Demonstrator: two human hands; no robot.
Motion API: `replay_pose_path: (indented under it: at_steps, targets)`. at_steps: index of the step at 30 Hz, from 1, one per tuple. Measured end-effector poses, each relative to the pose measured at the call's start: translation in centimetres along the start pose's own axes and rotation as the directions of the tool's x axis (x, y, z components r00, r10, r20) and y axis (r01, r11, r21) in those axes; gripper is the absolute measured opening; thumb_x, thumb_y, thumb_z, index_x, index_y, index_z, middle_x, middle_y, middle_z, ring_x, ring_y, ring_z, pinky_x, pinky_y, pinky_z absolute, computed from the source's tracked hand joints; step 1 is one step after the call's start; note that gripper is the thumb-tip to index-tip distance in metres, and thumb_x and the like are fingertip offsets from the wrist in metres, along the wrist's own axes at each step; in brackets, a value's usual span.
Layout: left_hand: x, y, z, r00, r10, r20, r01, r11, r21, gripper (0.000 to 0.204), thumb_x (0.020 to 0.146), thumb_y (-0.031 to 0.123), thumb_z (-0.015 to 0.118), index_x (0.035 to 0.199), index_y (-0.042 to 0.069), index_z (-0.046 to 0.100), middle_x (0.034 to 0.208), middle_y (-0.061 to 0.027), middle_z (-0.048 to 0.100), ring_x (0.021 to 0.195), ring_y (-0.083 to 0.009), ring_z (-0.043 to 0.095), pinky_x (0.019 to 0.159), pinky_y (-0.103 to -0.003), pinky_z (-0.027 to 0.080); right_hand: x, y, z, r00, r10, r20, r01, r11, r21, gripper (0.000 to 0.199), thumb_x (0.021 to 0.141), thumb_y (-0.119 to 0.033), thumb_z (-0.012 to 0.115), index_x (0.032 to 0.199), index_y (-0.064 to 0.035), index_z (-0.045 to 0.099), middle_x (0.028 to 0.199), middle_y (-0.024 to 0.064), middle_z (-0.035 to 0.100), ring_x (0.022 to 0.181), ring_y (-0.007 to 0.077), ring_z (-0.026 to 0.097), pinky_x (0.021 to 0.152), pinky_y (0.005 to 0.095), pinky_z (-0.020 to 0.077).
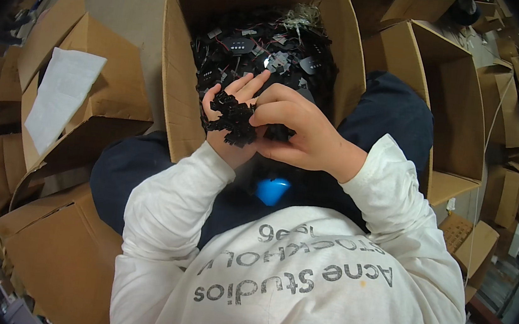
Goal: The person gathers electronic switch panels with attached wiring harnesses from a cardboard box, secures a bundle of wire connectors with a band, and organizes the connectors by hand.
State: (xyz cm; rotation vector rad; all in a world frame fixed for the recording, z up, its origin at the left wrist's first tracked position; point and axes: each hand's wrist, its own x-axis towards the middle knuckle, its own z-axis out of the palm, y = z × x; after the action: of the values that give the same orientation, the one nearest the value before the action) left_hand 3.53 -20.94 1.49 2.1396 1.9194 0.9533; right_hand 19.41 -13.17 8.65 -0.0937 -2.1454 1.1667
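My left hand is held palm up with its fingers stretched out. A heaped clump of small black plastic pieces rests on its palm. From the right, my right hand reaches over, its thumb and fingers pinched at the edge of the clump; what lies between the fingertips is mostly hidden. Both hands are over the near part of an open cardboard box. Inside the box lie many black plastic parts, some with red wires and small pale pieces attached.
A tall open carton stands to the right. On the left, another carton carries a white sheet. Flattened cardboard lies at the lower left. A blue object shows between my legs.
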Motion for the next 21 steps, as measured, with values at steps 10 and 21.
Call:
replay_pose_path:
  at_steps: [10,21]
  targets:
    - [-0.1,0.2,-0.6,0.999,0.001,-0.045,-0.003,1.0,-0.027,0.035,0.081,0.023,0.064,0.116,0.022,0.067,0.15,-0.0019,0.053,0.137,-0.0206,0.047,0.113,-0.045,0.017,-0.6,0.3,0.5,0.996,0.06,-0.071,-0.048,0.986,0.161,0.039,0.074,0.008,0.071,0.103,-0.0074,0.05,0.098,0.0101,0.058,0.089,0.026,0.058,0.081,0.0354,0.047]
    - [-0.2,0.5,-1.2,0.996,-0.015,-0.088,0.015,1.0,-0.001,0.045,0.085,0.028,0.062,0.131,0.029,0.067,0.145,-0.0012,0.056,0.136,-0.0215,0.048,0.111,-0.05,0.017,0.4,-1.4,1.2,0.999,0.035,0.004,-0.032,0.954,-0.297,0.036,0.072,-0.014,0.081,0.104,-0.0157,0.065,0.088,0.0002,0.061,0.088,0.0256,0.056,0.081,0.0375,0.043]
